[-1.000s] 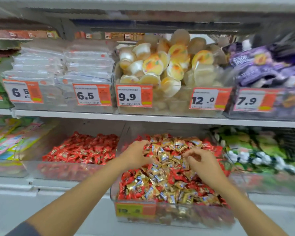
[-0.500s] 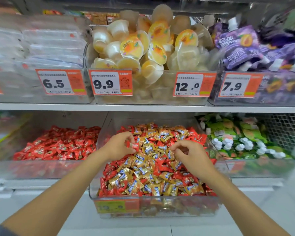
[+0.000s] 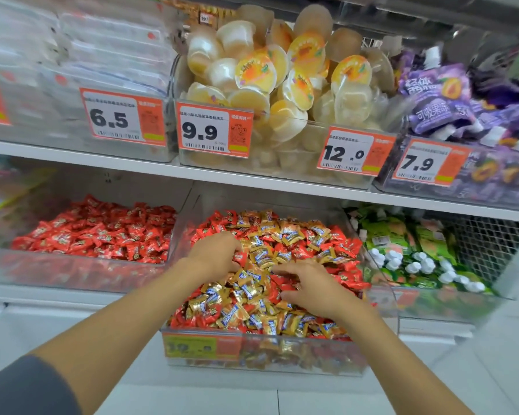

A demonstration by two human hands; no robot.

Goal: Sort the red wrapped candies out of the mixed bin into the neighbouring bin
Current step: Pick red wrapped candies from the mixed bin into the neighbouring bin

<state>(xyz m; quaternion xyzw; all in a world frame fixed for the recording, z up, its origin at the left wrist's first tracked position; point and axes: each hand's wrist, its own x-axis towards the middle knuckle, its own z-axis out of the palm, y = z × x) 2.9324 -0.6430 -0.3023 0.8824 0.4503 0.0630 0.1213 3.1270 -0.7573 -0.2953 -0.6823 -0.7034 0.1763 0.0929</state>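
Observation:
A clear mixed bin [image 3: 381, 313] on the lower shelf holds gold and red wrapped candies heaped together. My left hand [image 3: 215, 256] sits on the heap's left side with its fingers curled round a red wrapped candy [image 3: 239, 258]. My right hand [image 3: 309, 286] lies lower on the heap, fingers spread and pressing into the candies, holding nothing that I can see. The neighbouring bin [image 3: 72, 271] to the left is filled with red wrapped candies [image 3: 102, 232] only.
A white shelf [image 3: 252, 178] hangs just above the bins, carrying jelly cups [image 3: 282, 73], clear packs [image 3: 87, 49] and purple pouches [image 3: 450, 100] behind price tags. A bin of green packets [image 3: 417, 250] stands right of the mixed bin. White floor lies below.
The view has tilted and moved closer. My right hand dropped lower on the heap and spread its fingers. My left hand stays on the left side, curled on a red candy.

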